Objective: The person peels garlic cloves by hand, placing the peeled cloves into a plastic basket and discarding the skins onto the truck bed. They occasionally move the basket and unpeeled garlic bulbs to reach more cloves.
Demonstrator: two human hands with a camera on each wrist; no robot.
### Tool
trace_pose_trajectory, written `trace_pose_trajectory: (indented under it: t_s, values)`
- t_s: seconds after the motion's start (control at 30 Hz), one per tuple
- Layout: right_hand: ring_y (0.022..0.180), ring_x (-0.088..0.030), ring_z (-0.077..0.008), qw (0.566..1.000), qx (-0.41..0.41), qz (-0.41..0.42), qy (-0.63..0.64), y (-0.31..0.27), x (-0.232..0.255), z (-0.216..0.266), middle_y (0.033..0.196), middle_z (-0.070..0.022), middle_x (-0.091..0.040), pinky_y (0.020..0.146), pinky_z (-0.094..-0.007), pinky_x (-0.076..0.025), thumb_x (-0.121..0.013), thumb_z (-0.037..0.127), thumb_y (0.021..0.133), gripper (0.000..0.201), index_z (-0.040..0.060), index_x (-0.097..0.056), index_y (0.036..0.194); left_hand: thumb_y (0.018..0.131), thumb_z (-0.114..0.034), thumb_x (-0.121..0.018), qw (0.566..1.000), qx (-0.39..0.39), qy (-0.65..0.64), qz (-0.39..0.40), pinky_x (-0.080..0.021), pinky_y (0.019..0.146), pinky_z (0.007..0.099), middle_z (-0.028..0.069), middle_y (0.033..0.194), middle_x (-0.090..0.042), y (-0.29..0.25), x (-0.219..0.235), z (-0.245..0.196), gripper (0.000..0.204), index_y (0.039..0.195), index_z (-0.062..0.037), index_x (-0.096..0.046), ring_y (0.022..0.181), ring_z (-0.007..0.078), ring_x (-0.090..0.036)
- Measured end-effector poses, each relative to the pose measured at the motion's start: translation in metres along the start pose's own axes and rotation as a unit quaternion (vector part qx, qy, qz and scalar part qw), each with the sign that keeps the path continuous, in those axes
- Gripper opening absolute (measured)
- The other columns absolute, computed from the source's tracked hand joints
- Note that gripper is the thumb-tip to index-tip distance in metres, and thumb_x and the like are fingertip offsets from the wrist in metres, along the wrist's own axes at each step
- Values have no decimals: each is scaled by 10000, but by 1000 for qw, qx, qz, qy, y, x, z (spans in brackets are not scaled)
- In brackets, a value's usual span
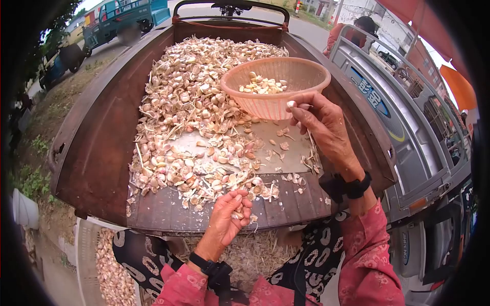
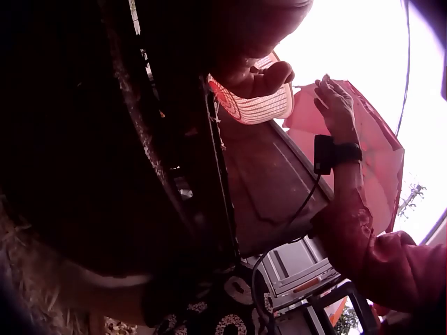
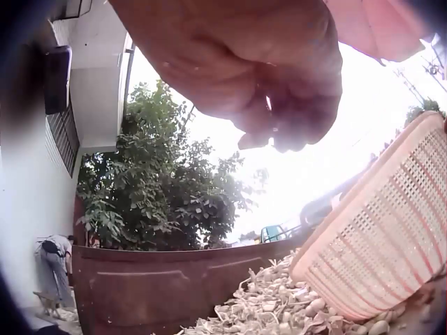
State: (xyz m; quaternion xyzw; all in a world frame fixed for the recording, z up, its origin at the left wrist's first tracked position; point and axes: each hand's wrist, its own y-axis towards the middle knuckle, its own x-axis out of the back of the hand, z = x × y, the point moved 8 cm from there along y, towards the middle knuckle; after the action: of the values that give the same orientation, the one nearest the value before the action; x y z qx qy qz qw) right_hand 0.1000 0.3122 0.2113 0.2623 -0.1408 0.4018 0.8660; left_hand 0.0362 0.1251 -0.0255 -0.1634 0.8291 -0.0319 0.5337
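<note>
In the head view the right hand point(image 1: 324, 127) is raised at the near right side of a pink mesh basket point(image 1: 275, 104), pinching a pale garlic clove point(image 1: 291, 104) between thumb and fingers. Peeled cloves point(image 1: 263, 85) lie in the basket. The left hand point(image 1: 229, 217), palm up with curled fingers, holds cloves point(image 1: 238, 214) above the cart bed's near edge. A large heap of unpeeled garlic point(image 1: 189, 92) fills the bed's left and middle. The right wrist view shows the right hand point(image 3: 265, 77) above and left of the basket point(image 3: 377, 223).
Brown metal side walls point(image 1: 97, 137) enclose the cart bed. Loose skins lie on its bare floor point(image 1: 291, 153). A crate point(image 1: 84, 255) of garlic stands below at the left, a white bucket point(image 1: 25, 209) beyond it. A grey vehicle point(image 1: 388, 122) stands at the right.
</note>
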Motion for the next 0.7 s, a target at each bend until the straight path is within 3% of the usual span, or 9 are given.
trace_pose_trajectory:
  t_s: [0.03, 0.07, 0.17, 0.23, 0.27, 0.43, 0.57, 0.67, 0.7]
  values:
    - [891, -648, -196, 969, 116, -89, -201, 21, 23, 23, 1050, -112, -675, 736, -313, -530, -646, 132, 936, 279, 1, -594, 1177, 1007, -117, -535, 1000, 2, 6, -4, -461, 509, 247, 92, 888, -658, 0, 1, 0, 188, 1170, -28, -568, 681, 141, -628]
    - [957, -645, -250, 876, 224, -172, -390, 27, 31, 45, 1073, -137, -669, 819, -368, -532, -654, 110, 911, 288, -3, -602, 1171, 1007, -117, -535, 1000, 2, 5, -3, -461, 509, 247, 92, 888, -658, -1, 0, 0, 188, 1170, -28, -568, 681, 141, -628]
    - [1044, -602, -331, 821, 262, -198, -466, 38, 17, 42, 1094, -190, -641, 932, -441, -476, -655, 59, 859, 289, -19, -615, 1134, 995, -99, -538, 1000, -7, 7, -12, -463, 516, 247, 91, 897, -659, -2, 2, -1, 189, 1167, -26, -566, 687, 141, -629]
    - [983, -621, -358, 915, 224, -11, -334, 27, -30, 8, 1043, -196, -641, 867, -447, -500, -649, 38, 848, 300, -6, -611, 1143, 976, -101, -544, 1000, -6, 9, 1, -486, 563, 260, 86, 920, -653, -4, 2, 0, 189, 1150, -36, -580, 720, 134, -628]
    - [916, -632, -385, 939, 150, 95, -294, 19, -58, -22, 1007, -204, -641, 785, -454, -513, -640, 45, 852, 276, 11, -615, 1125, 976, -101, -544, 1000, -10, 7, 0, -486, 563, 260, 86, 920, -653, -4, 1, -2, 189, 1150, -36, -580, 720, 134, -628]
    - [806, -640, -398, 947, 73, 131, -285, -4, -121, -122, 895, -202, -637, 699, -451, -503, -641, 71, 869, 175, 47, -640, 1042, 971, -78, -539, 1000, -1, -5, -15, -473, 545, 255, 91, 911, -652, -3, 1, -2, 196, 1158, -29, -570, 700, 140, -625]
    - [832, -627, -425, 934, 81, 160, -309, -4, -128, -133, 901, -209, -633, 702, -475, -495, -636, 69, 874, 148, 43, -638, 1019, 985, -81, -533, 1000, -2, -14, -19, -462, 528, 250, 88, 905, -650, -3, 2, -3, 188, 1162, -28, -567, 685, 140, -620]
    - [758, -650, -362, 936, 112, 122, -309, -9, -118, -129, 834, -171, -633, 652, -450, -508, -618, 94, 873, 106, 6, -603, 931, 1001, -118, -542, 1000, -14, -2, -22, -455, 521, 239, 82, 900, -646, -4, 2, -1, 188, 1165, -28, -564, 678, 130, -612]
    - [721, -655, -305, 970, 29, 107, -217, -11, -107, -127, 797, -150, -647, 637, -412, -514, -634, 95, 874, 105, -1, -615, 909, 1011, -146, -547, 1000, -23, 7, -19, -449, 517, 228, 78, 897, -644, -4, 1, -1, 195, 1167, -30, -562, 673, 122, -607]
